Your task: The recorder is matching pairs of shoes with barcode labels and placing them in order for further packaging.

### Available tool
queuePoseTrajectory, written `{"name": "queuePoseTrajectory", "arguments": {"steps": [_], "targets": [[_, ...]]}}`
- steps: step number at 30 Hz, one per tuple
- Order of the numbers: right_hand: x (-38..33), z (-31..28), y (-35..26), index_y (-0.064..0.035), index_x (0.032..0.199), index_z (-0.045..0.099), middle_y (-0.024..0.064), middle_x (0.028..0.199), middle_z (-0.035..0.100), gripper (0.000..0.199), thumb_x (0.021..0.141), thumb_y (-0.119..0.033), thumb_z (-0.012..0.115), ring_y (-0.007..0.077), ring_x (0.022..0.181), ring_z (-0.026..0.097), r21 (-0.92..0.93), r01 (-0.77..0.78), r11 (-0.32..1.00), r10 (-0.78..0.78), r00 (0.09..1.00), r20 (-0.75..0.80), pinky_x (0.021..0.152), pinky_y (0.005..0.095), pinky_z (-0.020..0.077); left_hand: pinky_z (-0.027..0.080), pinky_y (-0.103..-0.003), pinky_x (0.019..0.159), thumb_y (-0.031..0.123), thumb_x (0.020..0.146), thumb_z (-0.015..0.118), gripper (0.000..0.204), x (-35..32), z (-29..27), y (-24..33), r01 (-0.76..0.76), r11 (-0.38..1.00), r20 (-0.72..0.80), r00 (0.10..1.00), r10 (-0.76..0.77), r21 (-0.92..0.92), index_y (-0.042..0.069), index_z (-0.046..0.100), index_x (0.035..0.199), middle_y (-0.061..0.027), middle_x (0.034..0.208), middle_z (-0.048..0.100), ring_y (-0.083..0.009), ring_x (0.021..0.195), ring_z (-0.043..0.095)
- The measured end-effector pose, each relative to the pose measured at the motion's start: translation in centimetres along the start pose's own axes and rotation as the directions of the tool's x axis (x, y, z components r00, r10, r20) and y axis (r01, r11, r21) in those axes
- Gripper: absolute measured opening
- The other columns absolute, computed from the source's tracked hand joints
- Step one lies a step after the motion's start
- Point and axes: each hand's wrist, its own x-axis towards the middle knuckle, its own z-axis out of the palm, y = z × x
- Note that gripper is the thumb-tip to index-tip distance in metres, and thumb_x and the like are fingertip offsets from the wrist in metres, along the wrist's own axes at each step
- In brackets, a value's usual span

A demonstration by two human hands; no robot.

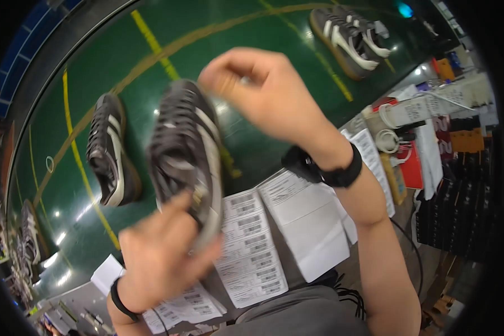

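Observation:
A dark grey sneaker (180, 131) with white side stripes is tilted over the green surface, its toe pointing away from me. My left hand (159, 252) grips it at the heel, with fingers at the collar opening; motion blurs them. Beside the toe, my right hand (263, 89) is raised with its fingers curled toward the thumb. Whether anything sits between those fingertips is too blurred to make out. To the left, a matching sneaker (109, 151) stands on the surface, toe facing away.
The green conveyor-like surface (252, 33) carries yellow lines. A pair of similar sneakers (347, 42) stands far right, another sneaker (32, 235) at the left edge. Printed label sheets (252, 246) hang along the near edge. A cluttered shelf (425, 145) is at right.

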Motion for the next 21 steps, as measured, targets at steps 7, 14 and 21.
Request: {"name": "queuePoseTrajectory", "arguments": {"steps": [7,14,21], "targets": [[8.6,-22.8,10.0,0.0057,0.115,0.048,0.0300,0.125,0.045,0.054,0.074,-0.021,0.069,0.0439,0.122,0.041,-0.452,-0.730,0.513,-0.182,0.422,-0.888,0.100,0.0503,0.0429,0.037,-0.055,0.101,0.023,0.060,0.088,0.046,1.7,4.6,-5.1,0.177,0.930,-0.172,0.977,-0.127,0.321,0.001,0.056,0.086,-0.0208,0.146,0.040,-0.0516,0.125,0.042],[10.7,-34.0,9.6,-0.0053,0.143,0.040,0.0145,0.151,0.032,0.082,0.074,-0.034,0.072,0.0410,0.142,0.020,-0.245,-0.952,-0.181,0.134,0.223,-0.966,0.108,0.0662,0.0243,0.053,-0.043,0.080,0.025,0.057,0.091,0.045,2.2,4.6,-6.8,0.297,0.942,-0.349,0.909,-0.229,0.154,0.002,0.060,0.081,-0.0242,0.137,0.040,-0.0471,0.105,0.060],[9.7,-33.4,9.0,-0.0175,0.143,0.046,0.0039,0.149,0.045,0.075,0.075,-0.030,0.074,0.0345,0.146,0.020,-0.444,-0.843,-0.302,0.271,0.371,-0.888,0.110,0.0728,0.0140,0.047,-0.043,0.071,0.020,0.050,0.091,0.047,-2.3,2.1,-10.4,0.378,0.912,-0.362,0.882,-0.303,0.157,0.004,0.059,0.079,-0.0172,0.114,0.047,-0.0361,0.090,0.057]]}}
